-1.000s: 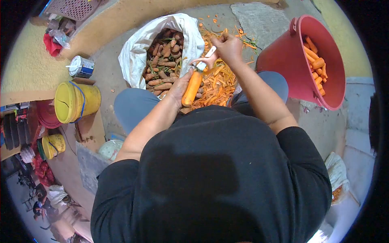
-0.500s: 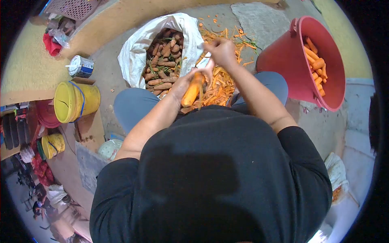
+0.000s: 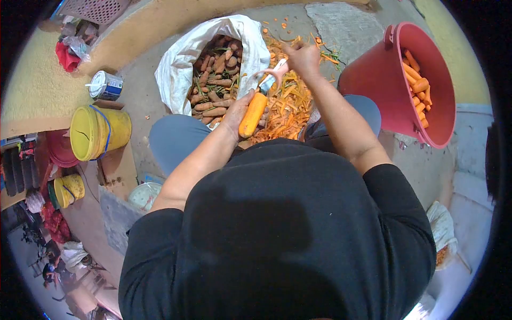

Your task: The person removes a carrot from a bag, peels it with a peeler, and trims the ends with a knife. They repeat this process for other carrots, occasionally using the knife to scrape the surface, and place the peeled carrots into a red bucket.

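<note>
My left hand is closed round a peeled orange carrot, which points down toward my lap. Up and to the right, my right hand grips a pale pink peeler, held a little apart from the carrot. Orange peelings lie heaped between my knees, below the peeler. Beside my left hand stands an open white sack holding many unpeeled, soil-brown carrots.
At the right a large red bucket leans with peeled carrots inside. On the left are a yellow bucket, a paint can and a smaller yellow bucket. Peel scraps are scattered beyond the sack.
My right hand with the peeler has moved up and right, away from the carrot. The carrot, still in my left hand, shows more fully.
</note>
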`<action>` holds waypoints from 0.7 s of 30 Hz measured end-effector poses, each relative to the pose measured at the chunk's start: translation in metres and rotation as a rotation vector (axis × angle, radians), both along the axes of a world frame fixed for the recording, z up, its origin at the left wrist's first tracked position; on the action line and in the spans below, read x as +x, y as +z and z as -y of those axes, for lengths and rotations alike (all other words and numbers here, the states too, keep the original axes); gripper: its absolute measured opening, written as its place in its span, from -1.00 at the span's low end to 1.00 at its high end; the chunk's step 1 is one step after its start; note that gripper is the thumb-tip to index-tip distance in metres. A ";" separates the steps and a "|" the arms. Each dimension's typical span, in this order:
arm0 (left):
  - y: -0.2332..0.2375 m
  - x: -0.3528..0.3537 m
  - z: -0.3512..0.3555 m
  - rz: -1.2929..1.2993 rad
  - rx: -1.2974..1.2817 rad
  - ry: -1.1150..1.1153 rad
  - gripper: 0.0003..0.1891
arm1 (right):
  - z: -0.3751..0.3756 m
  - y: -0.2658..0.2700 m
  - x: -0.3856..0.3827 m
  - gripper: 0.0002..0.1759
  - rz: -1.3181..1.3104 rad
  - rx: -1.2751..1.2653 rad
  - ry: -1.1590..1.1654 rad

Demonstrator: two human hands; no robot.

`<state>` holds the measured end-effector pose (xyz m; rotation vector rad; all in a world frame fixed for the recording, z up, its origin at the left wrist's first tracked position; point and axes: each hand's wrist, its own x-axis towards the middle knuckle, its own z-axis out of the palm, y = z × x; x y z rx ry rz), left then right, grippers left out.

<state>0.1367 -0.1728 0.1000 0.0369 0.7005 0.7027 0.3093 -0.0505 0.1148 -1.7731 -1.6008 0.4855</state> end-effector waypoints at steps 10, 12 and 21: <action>-0.005 -0.003 -0.001 0.003 0.050 0.041 -0.65 | 0.035 -0.002 -0.025 -0.55 -0.162 0.005 0.230; -0.025 -0.010 -0.002 0.265 0.024 0.012 -0.66 | 0.012 -0.001 -0.005 -0.56 -0.106 -0.032 0.080; 0.003 -0.001 -0.004 -0.198 -0.034 0.088 -0.64 | 0.042 0.017 -0.039 -0.57 -0.159 0.008 0.283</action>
